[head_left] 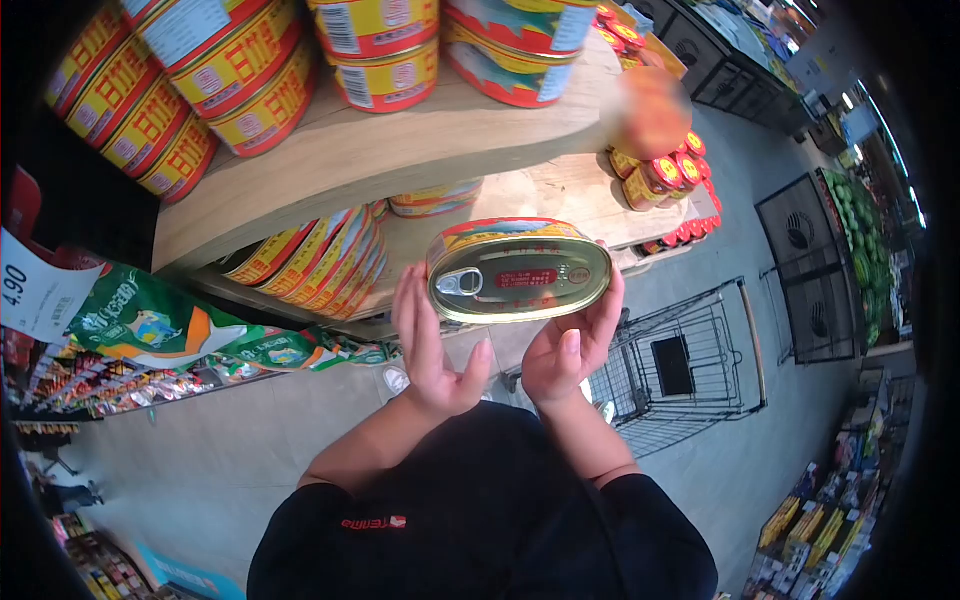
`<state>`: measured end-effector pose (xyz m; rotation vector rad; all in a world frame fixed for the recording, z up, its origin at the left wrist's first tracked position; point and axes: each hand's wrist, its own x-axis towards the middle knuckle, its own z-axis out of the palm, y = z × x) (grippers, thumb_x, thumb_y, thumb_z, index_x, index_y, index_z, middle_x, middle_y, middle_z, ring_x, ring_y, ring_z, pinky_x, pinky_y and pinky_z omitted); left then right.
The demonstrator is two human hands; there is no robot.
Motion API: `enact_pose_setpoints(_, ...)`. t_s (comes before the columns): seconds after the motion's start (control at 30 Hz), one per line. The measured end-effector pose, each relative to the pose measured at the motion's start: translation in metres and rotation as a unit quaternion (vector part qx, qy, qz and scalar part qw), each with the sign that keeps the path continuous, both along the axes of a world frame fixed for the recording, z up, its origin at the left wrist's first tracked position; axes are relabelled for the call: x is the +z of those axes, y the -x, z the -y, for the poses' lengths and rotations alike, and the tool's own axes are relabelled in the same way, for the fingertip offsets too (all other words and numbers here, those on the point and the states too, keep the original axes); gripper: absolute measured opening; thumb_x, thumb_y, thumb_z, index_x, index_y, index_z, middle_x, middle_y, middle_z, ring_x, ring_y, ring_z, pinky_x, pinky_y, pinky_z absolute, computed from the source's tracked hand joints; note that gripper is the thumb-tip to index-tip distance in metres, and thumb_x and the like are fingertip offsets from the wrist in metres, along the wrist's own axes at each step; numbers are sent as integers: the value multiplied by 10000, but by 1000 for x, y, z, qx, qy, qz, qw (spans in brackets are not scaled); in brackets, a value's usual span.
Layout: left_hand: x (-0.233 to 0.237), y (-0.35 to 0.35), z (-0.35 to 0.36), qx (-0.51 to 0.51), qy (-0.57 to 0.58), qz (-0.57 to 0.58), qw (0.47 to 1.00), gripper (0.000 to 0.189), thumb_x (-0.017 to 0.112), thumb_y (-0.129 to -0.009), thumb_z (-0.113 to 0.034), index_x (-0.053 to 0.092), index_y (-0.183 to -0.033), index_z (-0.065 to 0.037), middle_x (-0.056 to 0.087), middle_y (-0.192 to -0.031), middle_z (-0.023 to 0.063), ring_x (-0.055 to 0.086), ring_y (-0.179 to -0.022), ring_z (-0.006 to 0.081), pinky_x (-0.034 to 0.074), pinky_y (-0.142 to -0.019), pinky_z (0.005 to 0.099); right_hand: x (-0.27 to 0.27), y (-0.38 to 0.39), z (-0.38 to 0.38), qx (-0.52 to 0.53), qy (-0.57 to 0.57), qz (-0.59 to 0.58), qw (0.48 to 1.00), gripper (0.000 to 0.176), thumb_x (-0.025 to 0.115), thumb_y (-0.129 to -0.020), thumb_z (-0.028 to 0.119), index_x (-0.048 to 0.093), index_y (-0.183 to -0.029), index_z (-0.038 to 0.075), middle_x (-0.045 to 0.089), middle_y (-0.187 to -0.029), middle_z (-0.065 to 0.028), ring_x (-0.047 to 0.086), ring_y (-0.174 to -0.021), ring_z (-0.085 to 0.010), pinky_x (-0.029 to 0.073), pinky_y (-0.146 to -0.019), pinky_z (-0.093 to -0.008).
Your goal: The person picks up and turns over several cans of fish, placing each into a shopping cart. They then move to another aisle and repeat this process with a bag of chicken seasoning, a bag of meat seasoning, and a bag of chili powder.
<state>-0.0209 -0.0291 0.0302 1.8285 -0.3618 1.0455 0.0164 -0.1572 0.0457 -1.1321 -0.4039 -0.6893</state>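
An oval tin can (520, 280) with a pull tab and red print on its gold lid is held up between my two hands, lid facing me. My left hand (430, 350) is at the can's left end, fingers along its side and thumb apart below. Around the right end curve the fingers of my right hand (575, 350), its thumb pointing up under the lower rim. The can's side shows a red and yellow label. Part of the fingers is hidden behind it.
Stacked red and yellow cans (390, 60) stand on a wooden shelf (400, 140) ahead, with more cans (320, 265) lower down. Red-lidded jars (655, 185) are at the right. A shopping cart (680, 370) stands right of me. Green bags (150, 315) and a price sign (30, 285) are at left.
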Motion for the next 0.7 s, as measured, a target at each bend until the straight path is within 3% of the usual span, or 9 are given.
enact_pose_setpoints(0.4,-4,4,14,-62,27,-17,998,816,634,-864,-131,195,-1496,141,262,-1519,332,307,-1414,457,275,-1158,501,-4,17,11,-20,-51,32,998,810,544,-913,335,192,-1521,-68,233,-1577,-274,311,-1446,-360,267,-1185,-487)
enact_pose_setpoints(0.57,-3,4,19,-98,74,-37,992,812,617,-861,-51,159,-1500,148,203,-1543,299,290,-1436,381,285,-1160,448,-15,22,19,-52,28,45,997,821,572,-909,327,197,-1519,-75,220,-1581,-284,291,-1457,-367,235,-1194,-488)
enact_pose_setpoints(0.7,-8,6,24,-128,152,-52,979,1020,790,-830,-167,94,-1522,111,215,-1547,254,327,-1409,355,280,-1164,442,-19,25,24,-52,76,68,993,792,555,-918,299,202,-1518,-80,215,-1579,-300,258,-1471,-383,208,-1199,-503)
